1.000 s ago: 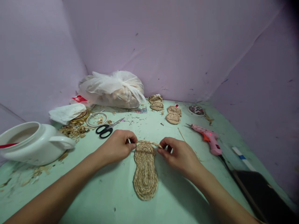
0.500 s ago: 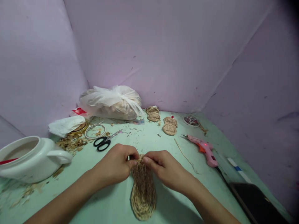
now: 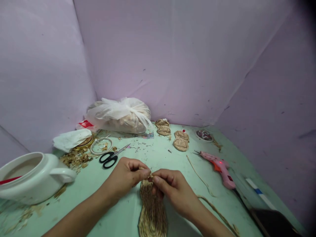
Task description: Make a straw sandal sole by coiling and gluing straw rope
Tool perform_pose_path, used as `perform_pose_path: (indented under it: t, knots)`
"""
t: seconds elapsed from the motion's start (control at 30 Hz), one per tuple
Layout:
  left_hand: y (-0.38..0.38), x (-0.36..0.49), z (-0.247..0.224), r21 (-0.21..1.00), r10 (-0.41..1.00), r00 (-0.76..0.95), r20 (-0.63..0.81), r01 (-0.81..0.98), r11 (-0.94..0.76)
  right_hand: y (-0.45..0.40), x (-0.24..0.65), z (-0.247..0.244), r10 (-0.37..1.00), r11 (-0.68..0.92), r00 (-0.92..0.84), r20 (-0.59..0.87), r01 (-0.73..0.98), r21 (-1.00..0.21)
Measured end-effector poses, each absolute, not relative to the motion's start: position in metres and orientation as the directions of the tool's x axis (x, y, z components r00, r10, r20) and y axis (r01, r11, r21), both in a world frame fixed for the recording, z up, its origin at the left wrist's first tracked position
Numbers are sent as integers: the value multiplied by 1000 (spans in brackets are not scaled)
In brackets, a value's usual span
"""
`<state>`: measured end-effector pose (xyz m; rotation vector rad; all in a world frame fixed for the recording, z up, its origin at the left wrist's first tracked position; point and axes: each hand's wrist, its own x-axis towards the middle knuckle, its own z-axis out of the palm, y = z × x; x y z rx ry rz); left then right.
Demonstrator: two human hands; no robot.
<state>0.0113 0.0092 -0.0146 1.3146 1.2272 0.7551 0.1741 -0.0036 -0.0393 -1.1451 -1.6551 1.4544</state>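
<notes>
A woven straw shoe sole (image 3: 151,210) lies lengthwise before me on the green table, its near end cut off by the bottom of the view. At its far end my left hand (image 3: 129,176) is closed, thumb and forefinger pinching the strands at the tip. My right hand (image 3: 170,186) pinches the same tip from the other side, thumb against forefinger. A plaited straw cord (image 3: 217,212) runs out from beneath my right forearm toward the lower right. The fingers cover part of the sole's tip.
Black-handled scissors (image 3: 110,159) and a white pot (image 3: 32,181) stand left. A pink glue gun (image 3: 219,167), a loose straw strand (image 3: 198,174) and a dark flat object (image 3: 274,222) lie right. Small woven pieces (image 3: 181,141) and a plastic bag (image 3: 120,117) sit at the back.
The view has tilted up slightly, so things sit lower. My hands have drawn closer together at the sole's tip. The plaited cord now shows by my right forearm.
</notes>
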Motion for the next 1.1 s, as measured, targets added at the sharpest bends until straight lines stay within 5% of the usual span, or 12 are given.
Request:
perform_pose_path:
  t: [0.27, 0.47, 0.7, 0.9, 1.1]
  knots:
    - [0, 19, -11, 972, 956, 231, -179, 189, 136, -10, 173, -36, 874, 67, -483, -60, 242, -968]
    - [-2, 22, -15, 945, 930, 205, -306, -55, 323, -22, 171, -27, 877, 378, -425, 225, 322, -868]
    - [6, 13, -18, 977, 968, 137, -209, -9, 212, -12, 176, -28, 845, -32, -517, -135, 203, -979]
    - [7, 12, -27, 954, 950, 124, -287, -56, 296, -24, 174, -22, 867, 366, -474, 155, 393, -843]
    - [13, 5, -27, 950, 957, 105, -269, -136, 282, -14, 180, -24, 859, 162, -509, -54, 371, -915]
